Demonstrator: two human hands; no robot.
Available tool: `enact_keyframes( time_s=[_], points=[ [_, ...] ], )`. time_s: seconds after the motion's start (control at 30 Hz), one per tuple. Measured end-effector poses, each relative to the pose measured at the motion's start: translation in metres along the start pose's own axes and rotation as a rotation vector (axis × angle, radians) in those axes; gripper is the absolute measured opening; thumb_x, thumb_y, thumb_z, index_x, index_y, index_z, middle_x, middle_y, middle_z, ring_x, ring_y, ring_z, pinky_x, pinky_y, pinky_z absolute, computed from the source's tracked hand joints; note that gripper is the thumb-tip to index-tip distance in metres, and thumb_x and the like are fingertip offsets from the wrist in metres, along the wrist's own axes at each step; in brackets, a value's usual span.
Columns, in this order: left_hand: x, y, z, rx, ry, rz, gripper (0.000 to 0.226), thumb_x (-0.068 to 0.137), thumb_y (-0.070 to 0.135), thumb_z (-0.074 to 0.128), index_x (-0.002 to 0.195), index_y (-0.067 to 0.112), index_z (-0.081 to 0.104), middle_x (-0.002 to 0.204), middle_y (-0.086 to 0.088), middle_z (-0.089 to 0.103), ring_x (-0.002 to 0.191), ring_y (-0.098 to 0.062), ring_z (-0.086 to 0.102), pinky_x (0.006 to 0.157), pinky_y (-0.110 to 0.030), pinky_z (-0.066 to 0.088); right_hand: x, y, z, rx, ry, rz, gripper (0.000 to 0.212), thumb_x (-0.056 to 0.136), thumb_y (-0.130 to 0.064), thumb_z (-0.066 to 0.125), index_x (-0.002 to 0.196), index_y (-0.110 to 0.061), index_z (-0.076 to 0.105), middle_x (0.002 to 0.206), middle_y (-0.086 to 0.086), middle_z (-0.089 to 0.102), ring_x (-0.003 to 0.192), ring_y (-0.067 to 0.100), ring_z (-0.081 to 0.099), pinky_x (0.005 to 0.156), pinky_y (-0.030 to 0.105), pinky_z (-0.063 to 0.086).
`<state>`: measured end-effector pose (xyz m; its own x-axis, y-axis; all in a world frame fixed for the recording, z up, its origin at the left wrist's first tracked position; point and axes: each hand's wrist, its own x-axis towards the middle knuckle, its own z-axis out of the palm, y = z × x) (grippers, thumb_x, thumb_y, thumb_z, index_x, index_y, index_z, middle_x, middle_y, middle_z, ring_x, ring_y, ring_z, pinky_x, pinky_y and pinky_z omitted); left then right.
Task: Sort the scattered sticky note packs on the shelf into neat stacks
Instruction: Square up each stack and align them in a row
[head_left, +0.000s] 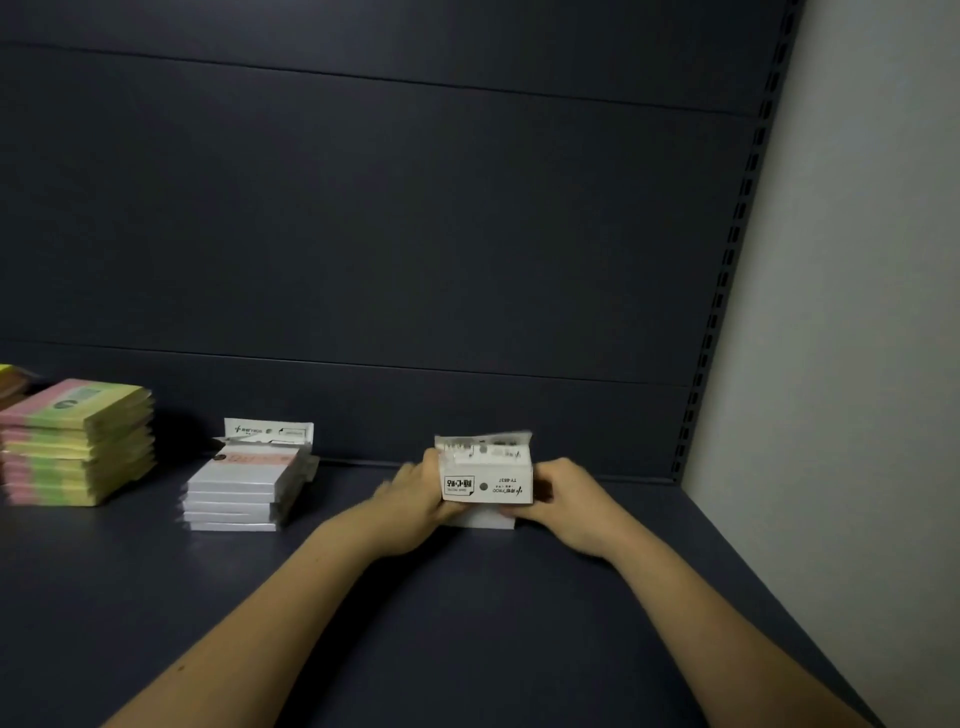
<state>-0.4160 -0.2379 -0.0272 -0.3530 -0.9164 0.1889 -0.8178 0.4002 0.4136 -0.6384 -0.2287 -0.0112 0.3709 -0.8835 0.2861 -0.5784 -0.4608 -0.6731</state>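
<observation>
A bundle of white sticky note packs (487, 480) stands on the dark shelf (363, 597) near the back panel, printed header cards facing me. My left hand (415, 493) grips its left side and my right hand (566, 499) grips its right side. To the left sits a neat stack of white packs (241, 493), header cards sticking up at the back. Farther left is a taller stack of pink, green and yellow packs (78, 444).
The shelf's dark back panel (389, 234) rises right behind the packs. A slotted upright (727, 260) and a pale wall (857, 312) close off the right side. Another coloured pack (13, 382) shows at the far left edge.
</observation>
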Motion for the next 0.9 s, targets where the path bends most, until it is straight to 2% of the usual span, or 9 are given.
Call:
enact_keyframes(
  time_s=[0.1, 0.17, 0.23, 0.3, 0.37, 0.5, 0.63, 0.77, 0.9],
  points=[
    [0.002, -0.003, 0.009, 0.000, -0.045, -0.064, 0.077, 0.077, 0.071, 0.031, 0.140, 0.026, 0.027, 0.123, 0.008, 0.035, 0.114, -0.019, 0.036, 0.104, -0.043, 0.032, -0.002, 0.002, 0.005, -0.014, -0.043, 0.006, 0.031, 0.083, -0.027, 0.074, 0.113, -0.028, 0.070, 0.111, -0.017, 0.071, 0.106, -0.004, 0.062, 0.096, 0.025, 0.049],
    [0.004, -0.007, 0.008, 0.002, -0.028, -0.030, 0.084, 0.071, 0.077, 0.023, 0.143, 0.034, 0.026, 0.133, 0.009, 0.034, 0.119, -0.018, 0.034, 0.106, -0.046, 0.031, -0.001, 0.001, 0.004, -0.012, -0.045, 0.002, 0.031, 0.084, -0.025, 0.073, 0.115, -0.027, 0.070, 0.114, -0.017, 0.070, 0.107, -0.005, 0.061, 0.098, 0.024, 0.048],
    [0.005, -0.007, 0.006, -0.022, -0.026, 0.023, 0.072, 0.075, 0.076, 0.023, 0.141, 0.047, 0.025, 0.140, 0.013, 0.033, 0.125, -0.017, 0.034, 0.107, -0.047, 0.029, -0.001, 0.000, 0.002, -0.002, -0.051, 0.005, 0.031, 0.086, -0.024, 0.071, 0.117, -0.025, 0.069, 0.116, -0.016, 0.069, 0.109, -0.005, 0.060, 0.100, 0.024, 0.046],
    [0.002, -0.001, -0.003, -0.049, -0.007, 0.094, 0.055, 0.084, 0.068, 0.025, 0.137, 0.053, 0.031, 0.143, 0.017, 0.035, 0.127, -0.013, 0.035, 0.106, -0.036, 0.023, -0.002, -0.003, 0.000, 0.040, -0.060, 0.030, 0.028, 0.089, -0.024, 0.068, 0.117, -0.024, 0.069, 0.114, -0.017, 0.069, 0.107, -0.005, 0.061, 0.099, 0.024, 0.046],
    [0.001, 0.008, -0.012, -0.053, 0.011, 0.149, 0.052, 0.088, 0.058, 0.025, 0.138, 0.047, 0.036, 0.143, 0.014, 0.039, 0.127, -0.011, 0.035, 0.099, -0.027, 0.020, -0.002, -0.007, -0.002, 0.119, -0.071, 0.077, 0.026, 0.093, -0.026, 0.063, 0.118, -0.023, 0.067, 0.111, -0.017, 0.069, 0.104, -0.004, 0.062, 0.096, 0.023, 0.047],
    [0.006, 0.004, -0.019, -0.217, -0.002, -0.007, 0.081, 0.077, 0.080, 0.024, 0.142, 0.034, 0.036, 0.141, 0.009, 0.042, 0.131, -0.017, 0.038, 0.112, -0.037, 0.026, 0.001, -0.010, -0.001, 0.390, -0.123, 0.176, 0.022, 0.097, -0.026, 0.055, 0.112, -0.016, 0.067, 0.113, -0.003, 0.072, 0.108, 0.012, 0.066, 0.101, 0.036, 0.049],
    [0.004, 0.013, -0.017, -0.342, -0.069, -0.046, 0.066, 0.094, 0.061, 0.029, 0.143, 0.018, 0.038, 0.144, 0.004, 0.044, 0.129, -0.012, 0.042, 0.113, -0.032, 0.027, 0.003, -0.011, 0.001, 0.588, -0.210, 0.285, 0.032, 0.101, -0.024, 0.049, 0.111, 0.000, 0.067, 0.112, 0.005, 0.071, 0.102, 0.018, 0.064, 0.093, 0.035, 0.051],
    [0.004, 0.015, -0.011, -0.232, -0.114, -0.146, 0.055, 0.100, 0.048, 0.024, 0.136, 0.015, 0.049, 0.139, -0.001, 0.051, 0.126, -0.016, 0.046, 0.105, -0.025, 0.030, 0.003, -0.013, 0.005, 0.560, -0.217, 0.409, 0.035, 0.101, -0.024, 0.047, 0.115, 0.004, 0.063, 0.098, 0.009, 0.068, 0.084, 0.018, 0.059, 0.072, 0.027, 0.048],
    [0.005, 0.020, -0.009, -0.118, -0.088, -0.238, 0.061, 0.100, 0.051, 0.020, 0.132, 0.009, 0.051, 0.134, -0.008, 0.052, 0.119, -0.023, 0.049, 0.093, -0.028, 0.033, 0.008, -0.013, 0.009, 0.442, -0.178, 0.451, 0.037, 0.101, -0.029, 0.047, 0.115, 0.001, 0.063, 0.101, 0.013, 0.066, 0.087, 0.021, 0.057, 0.070, 0.027, 0.049]
  ],
)
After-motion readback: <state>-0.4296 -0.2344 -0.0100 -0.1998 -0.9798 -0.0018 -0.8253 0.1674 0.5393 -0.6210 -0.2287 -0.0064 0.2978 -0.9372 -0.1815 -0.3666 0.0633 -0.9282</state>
